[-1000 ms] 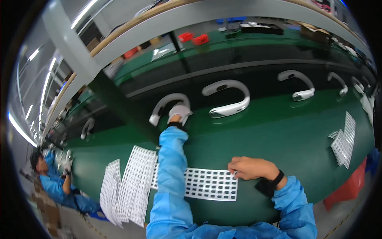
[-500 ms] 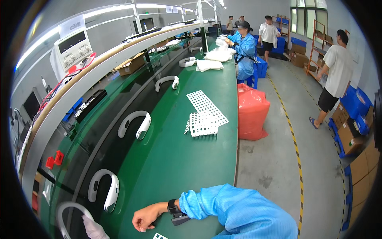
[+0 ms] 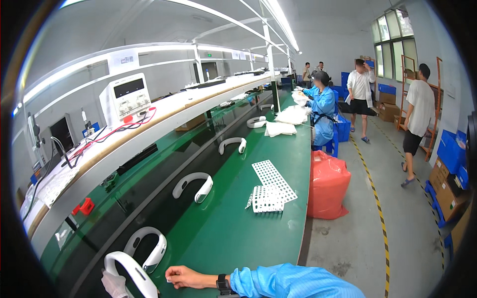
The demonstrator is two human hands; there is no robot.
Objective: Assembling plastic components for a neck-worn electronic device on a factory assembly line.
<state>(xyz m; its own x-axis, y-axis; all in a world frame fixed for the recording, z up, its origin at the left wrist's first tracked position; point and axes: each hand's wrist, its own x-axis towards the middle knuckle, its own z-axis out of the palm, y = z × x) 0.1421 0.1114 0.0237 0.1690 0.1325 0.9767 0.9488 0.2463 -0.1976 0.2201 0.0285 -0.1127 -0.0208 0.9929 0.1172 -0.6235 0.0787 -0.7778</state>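
Observation:
My left hand (image 3: 113,285), in a white glove, sits at the bottom left edge and grips one end of a white curved neckband (image 3: 133,270) on the green conveyor belt (image 3: 223,233). My right hand (image 3: 185,276), bare with a dark wristwatch and a blue sleeve, rests on the belt just right of that neckband. Its fingers are curled; whether it holds anything I cannot tell. A second white neckband (image 3: 147,247) lies just beyond the first.
More neckbands (image 3: 194,185) are spaced along the belt, with white perforated sheets (image 3: 271,191) near its right edge. A red bag (image 3: 328,184) stands beside the belt. A seated co-worker in blue (image 3: 320,111) works farther down; people stand in the aisle (image 3: 417,119). A shelf holds a power supply (image 3: 126,97).
The view has swung up from the belt to look right along the line. My right hand has left the perforated sheet and rests on bare belt; my left hand stays at the neckband.

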